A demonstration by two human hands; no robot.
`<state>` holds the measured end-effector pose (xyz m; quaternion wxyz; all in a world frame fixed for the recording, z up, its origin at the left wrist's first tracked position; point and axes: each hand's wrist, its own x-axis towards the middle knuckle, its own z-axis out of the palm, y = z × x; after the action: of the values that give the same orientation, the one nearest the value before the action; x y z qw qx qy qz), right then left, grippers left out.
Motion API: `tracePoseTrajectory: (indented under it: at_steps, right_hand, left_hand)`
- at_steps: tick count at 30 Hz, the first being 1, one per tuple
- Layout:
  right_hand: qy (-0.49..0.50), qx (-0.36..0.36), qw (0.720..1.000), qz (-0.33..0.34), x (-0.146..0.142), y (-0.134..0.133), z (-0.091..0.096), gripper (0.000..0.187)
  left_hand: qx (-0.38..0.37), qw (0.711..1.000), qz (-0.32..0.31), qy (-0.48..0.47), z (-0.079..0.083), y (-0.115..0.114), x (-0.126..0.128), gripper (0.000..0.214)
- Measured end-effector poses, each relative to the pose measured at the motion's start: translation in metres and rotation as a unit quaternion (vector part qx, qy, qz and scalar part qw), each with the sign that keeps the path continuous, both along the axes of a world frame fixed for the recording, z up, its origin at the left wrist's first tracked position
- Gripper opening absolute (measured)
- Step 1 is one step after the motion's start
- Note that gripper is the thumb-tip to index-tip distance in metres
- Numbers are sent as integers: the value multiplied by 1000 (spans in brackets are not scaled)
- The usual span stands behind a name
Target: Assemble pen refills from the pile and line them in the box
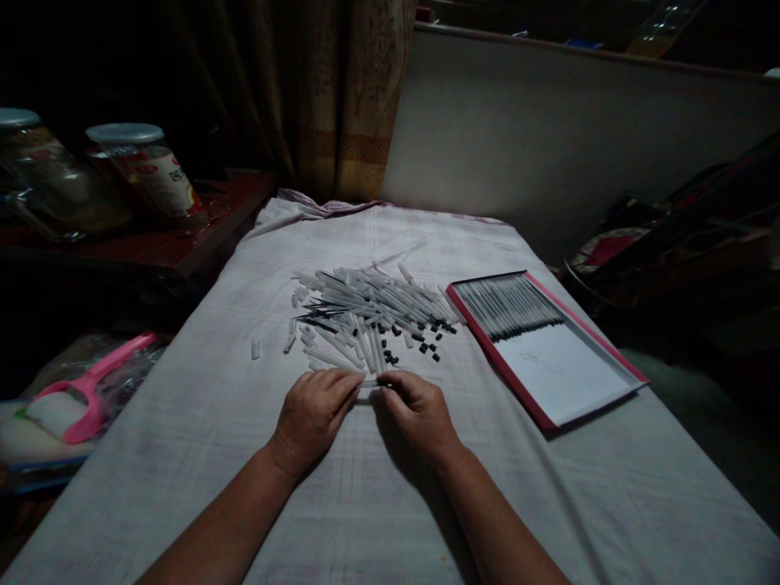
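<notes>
Between my two hands is a pen (369,383) with a pale see-through barrel, lying level above the cloth. My left hand (320,408) is closed around its left end. The fingers of my right hand (422,413) pinch the other end, where something black shows; its exact shape is hidden. Just beyond my hands lies a heap of clear pen barrels (366,296), with black-tipped refills (322,310) on its left side. Small black pen parts (422,348) are scattered to the right of the heap. A few clear caps (255,349) lie on the left.
A red-rimmed shallow box (561,390) stands on the right with a row of pens (509,305) inside. The table has a pale checked cloth (201,455). Jars (146,175) stand on a dark side table at left, above a pink-handled object (91,386). A wall (524,130) closes the back.
</notes>
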<state>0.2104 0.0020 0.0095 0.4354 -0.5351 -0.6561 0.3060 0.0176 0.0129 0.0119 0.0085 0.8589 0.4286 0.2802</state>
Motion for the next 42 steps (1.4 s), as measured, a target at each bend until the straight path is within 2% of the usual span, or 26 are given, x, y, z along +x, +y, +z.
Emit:
tracePoseTrajectory:
  at_steps: [7,13,18,23,25,29,35,38,42]
  right_hand:
    - [17,23,999,17,2,1,-1,17]
    - [-30,28,999,20,1,2,-4,17]
    - [-137,47,989,11,4,2,-8,37]
    - [-81,10,996,26,6,0,-7,19]
    - [-65,19,997,35,6,0,-8,18]
    - [-99,27,994,35,7,1,-8,23]
    - [-82,30,995,50,9,-1,-5,17]
    - [-98,34,994,43,11,-1,-5,22]
    - [-65,27,996,63,13,-2,-6,18]
  left_hand:
    - [-7,1000,-7,-15,0,0,0,20]
    - [-21,1000,-14,-14,-1,-1,1,20]
    - [-18,999,-21,-17,-2,-2,4,19]
    - [-22,999,-18,-30,-4,0,5,18]
    - [-26,999,-18,-34,-4,0,5,18]
    - [-19,999,-23,-37,-3,0,6,18]
    - [-6,999,-29,-34,-2,-2,8,18]
    - [-2,999,-46,-21,-3,-2,8,18]
    - [-13,999,-39,-31,-5,-2,8,18]
